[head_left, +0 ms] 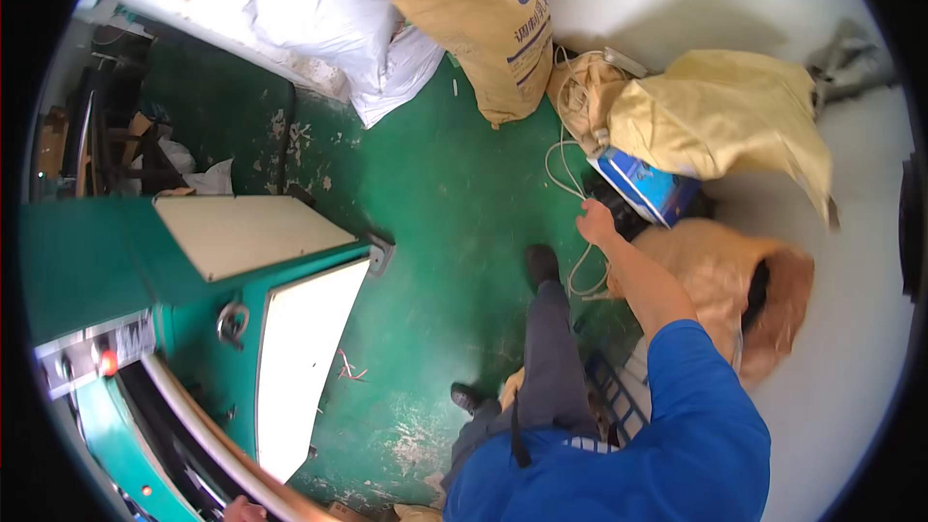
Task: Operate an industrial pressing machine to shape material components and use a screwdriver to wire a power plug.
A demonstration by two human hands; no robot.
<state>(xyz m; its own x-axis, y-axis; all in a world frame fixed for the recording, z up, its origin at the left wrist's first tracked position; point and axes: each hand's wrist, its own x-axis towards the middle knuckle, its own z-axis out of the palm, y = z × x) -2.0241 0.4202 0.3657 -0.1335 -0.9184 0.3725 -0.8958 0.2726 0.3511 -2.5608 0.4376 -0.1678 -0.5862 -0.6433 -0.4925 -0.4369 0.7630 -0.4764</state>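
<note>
My right hand (596, 221) reaches forward from a blue sleeve, its fingers closed around a thin white cable (563, 180). The cable loops up beside the sacks, passes the hand and runs on down along the green floor. Just beyond the hand lie a blue-and-white package (646, 184) and some dark thing beneath it. At the bottom edge, by the curved rim of the green machine (222, 367), a small part of my left hand (244, 509) shows; most of it is cut off, so its grip is unclear.
An upright brown paper sack (493, 34) and white sacks (329, 14) stand ahead. To the right are a yellowish sack (725, 116) and an open brown sack (701, 271) along the wall. A blue rack (616, 396) sits by my right leg.
</note>
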